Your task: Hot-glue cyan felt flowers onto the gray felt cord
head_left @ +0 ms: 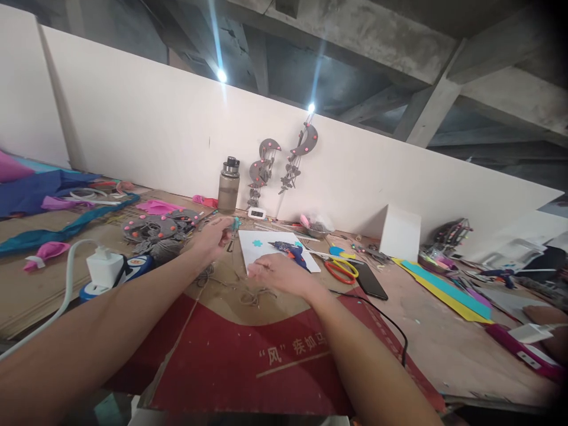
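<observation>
My left hand (215,235) is closed, its fingertips pinching a small teal cutout (236,223) beyond the white sheet's left corner. My right hand (279,273) is held over the near edge of the white sheet (248,255), fingers stretched to the left, with nothing visible in them. Just behind it lies a dark blue glue gun (290,251), partly hidden by the hand. A teal flower-like cutout (257,243) rests flat on the sheet. Loose grey yarn (251,296) lies on the cardboard below both hands.
Scissors (341,271) and a black phone (370,281) lie right of the sheet. A bottle (228,188) stands behind, near hanging grey moon ornaments (306,141). A power strip with a white charger (104,266) sits left. Another person's hand (544,316) shows at far right.
</observation>
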Available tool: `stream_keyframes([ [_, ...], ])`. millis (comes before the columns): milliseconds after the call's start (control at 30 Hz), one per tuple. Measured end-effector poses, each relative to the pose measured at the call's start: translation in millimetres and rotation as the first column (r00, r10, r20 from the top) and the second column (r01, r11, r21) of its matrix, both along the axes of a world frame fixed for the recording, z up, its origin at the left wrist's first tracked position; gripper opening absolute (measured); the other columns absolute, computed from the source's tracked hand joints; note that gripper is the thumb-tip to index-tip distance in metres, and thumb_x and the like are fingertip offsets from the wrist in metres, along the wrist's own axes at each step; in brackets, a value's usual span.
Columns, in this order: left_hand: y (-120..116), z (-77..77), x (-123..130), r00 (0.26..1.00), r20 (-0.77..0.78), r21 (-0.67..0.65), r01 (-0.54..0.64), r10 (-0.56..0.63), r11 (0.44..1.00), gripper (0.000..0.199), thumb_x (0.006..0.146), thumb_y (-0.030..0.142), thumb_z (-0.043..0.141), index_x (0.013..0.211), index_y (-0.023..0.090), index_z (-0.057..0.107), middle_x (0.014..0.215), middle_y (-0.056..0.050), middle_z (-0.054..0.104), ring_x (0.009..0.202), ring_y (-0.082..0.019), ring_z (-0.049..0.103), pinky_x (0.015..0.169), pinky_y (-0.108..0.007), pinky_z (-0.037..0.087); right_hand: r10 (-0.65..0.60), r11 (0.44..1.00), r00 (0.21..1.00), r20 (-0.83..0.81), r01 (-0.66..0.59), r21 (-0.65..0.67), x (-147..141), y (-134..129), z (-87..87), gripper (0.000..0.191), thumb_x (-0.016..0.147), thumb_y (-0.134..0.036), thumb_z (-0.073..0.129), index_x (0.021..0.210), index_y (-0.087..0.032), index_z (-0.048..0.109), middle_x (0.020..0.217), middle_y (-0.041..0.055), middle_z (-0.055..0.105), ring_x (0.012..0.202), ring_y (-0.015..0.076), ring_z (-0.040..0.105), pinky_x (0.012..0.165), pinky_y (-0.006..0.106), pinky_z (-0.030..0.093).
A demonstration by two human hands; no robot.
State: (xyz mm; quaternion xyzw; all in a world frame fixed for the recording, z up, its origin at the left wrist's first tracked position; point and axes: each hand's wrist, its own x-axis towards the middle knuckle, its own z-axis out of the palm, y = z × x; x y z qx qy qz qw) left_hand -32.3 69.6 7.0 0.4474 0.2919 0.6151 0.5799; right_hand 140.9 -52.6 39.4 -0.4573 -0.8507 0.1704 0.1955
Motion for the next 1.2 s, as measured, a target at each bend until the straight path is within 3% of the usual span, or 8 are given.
stream_keyframes([
  [133, -2.9, 0.9, 2.7, 0.987, 0.08, 0.035, 0.139, -0.141, 0.99, 0.029, 0.057, 0.027, 0.072, 0.065, 0.015, 0.046, 0.054, 0.006, 0.041, 0.041, -0.003, 0.036, 0.035, -0.016, 0.015, -0.302, 0.95, 0.953, 0.011, 0.3, 0.083, 21.9, 20.6, -3.4, 0.035, 0.092, -0.036, 0.037, 0.083, -0.017, 0.065, 0.074, 0.0021, 0.066, 0.067, 0.0113, 0.058, 0.064, 0.022, 0.039],
  [267, -3.6, -3.6, 5.8, 0.987, 0.033, 0.046, 0.156, -0.157, 0.987, 0.025, 0.061, 0.027, 0.07, 0.064, 0.015, 0.049, 0.05, 0.006, 0.042, 0.04, -0.003, 0.034, 0.036, -0.017, 0.014, -0.684, 0.714, 0.721, 0.11, 0.632, 0.302, 46.0, 39.0, -13.8, 0.029, 0.088, -0.033, 0.043, 0.097, -0.013, 0.061, 0.098, 0.0119, 0.065, 0.088, 0.0189, 0.059, 0.074, 0.027, 0.04],
  [333, -5.9, -7.6, 9.6, 0.989, -0.012, 0.025, 0.149, -0.149, 0.989, 0.022, 0.063, 0.028, 0.068, 0.064, 0.015, 0.051, 0.047, 0.005, 0.043, 0.039, -0.004, 0.033, 0.036, -0.018, 0.015, -0.768, 0.638, 0.607, 0.205, 0.699, 0.321, 56.8, 46.3, -20.7, 0.038, 0.085, -0.036, 0.047, 0.109, -0.008, 0.056, 0.113, 0.019, 0.059, 0.103, 0.0255, 0.056, 0.082, 0.032, 0.041],
  [400, -10.8, -11.3, 15.3, 0.986, -0.053, -0.015, 0.158, -0.158, 0.987, 0.021, 0.064, 0.028, 0.068, 0.063, 0.015, 0.051, 0.045, 0.005, 0.043, 0.038, -0.004, 0.033, 0.037, -0.018, 0.017, -0.771, 0.631, 0.554, 0.314, 0.732, 0.257, 65.8, 52.3, -27.3, 0.047, 0.084, -0.039, 0.049, 0.116, -0.005, 0.052, 0.119, 0.023, 0.055, 0.11, 0.0291, 0.053, 0.087, 0.034, 0.04],
  [500, -20.9, -15.3, 25.2, 0.971, -0.12, -0.075, 0.198, -0.206, 0.977, 0.02, 0.063, 0.028, 0.069, 0.063, 0.015, 0.053, 0.043, 0.005, 0.044, 0.038, -0.005, 0.036, 0.038, -0.018, 0.019, -0.748, 0.632, 0.542, 0.384, 0.759, 0.16, 74.2, 58.9, -35.4, 0.051, 0.083, -0.042, 0.049, 0.116, -0.004, 0.053, 0.115, 0.0224, 0.059, 0.107, 0.0294, 0.055, 0.088, 0.035, 0.041],
  [700, -30.9, -23.0, 35.3, 0.911, -0.228, -0.064, 0.337, -0.343, 0.939, 0.019, 0.062, 0.027, 0.071, 0.068, 0.013, 0.06, 0.05, 0.003, 0.05, 0.039, -0.005, 0.039, 0.041, -0.019, 0.025, -0.795, 0.548, 0.459, 0.397, 0.823, 0.147, 73.6, 60.7, -42.7, 0.055, 0.083, -0.045, 0.047, 0.123, -0.007, 0.049, 0.128, 0.0258, 0.047, 0.121, 0.0376, 0.043, 0.091, 0.048, 0.038],
  [1000, -43.6, -17.1, 39.5, 0.897, -0.288, 0.029, 0.357, -0.334, 0.934, 0.018, 0.065, 0.03, 0.069, 0.068, 0.014, 0.062, 0.055, 0.001, 0.052, 0.042, -0.005, 0.04, 0.042, -0.02, 0.026, -0.744, 0.617, 0.515, 0.426, 0.775, 0.14, 75.5, 58.8, -37.3, 0.044, 0.084, -0.036, 0.046, 0.116, -0.008, 0.055, 0.116, 0.0213, 0.06, 0.11, 0.0291, 0.056, 0.089, 0.037, 0.042],
  [1200, -55.5, -19.9, 44.7, 0.82, -0.39, -0.014, 0.449, -0.418, 0.893, 0.019, 0.066, 0.032, 0.068, 0.07, 0.014, 0.063, 0.049, 0.001, 0.05, 0.043, -0.007, 0.041, 0.043, -0.02, 0.026, -0.739, 0.628, 0.515, 0.434, 0.761, 0.165, 77.3, 61.2, -38.6, 0.043, 0.084, -0.039, 0.045, 0.111, -0.008, 0.059, 0.113, 0.0209, 0.062, 0.107, 0.0287, 0.058, 0.087, 0.035, 0.043],
])
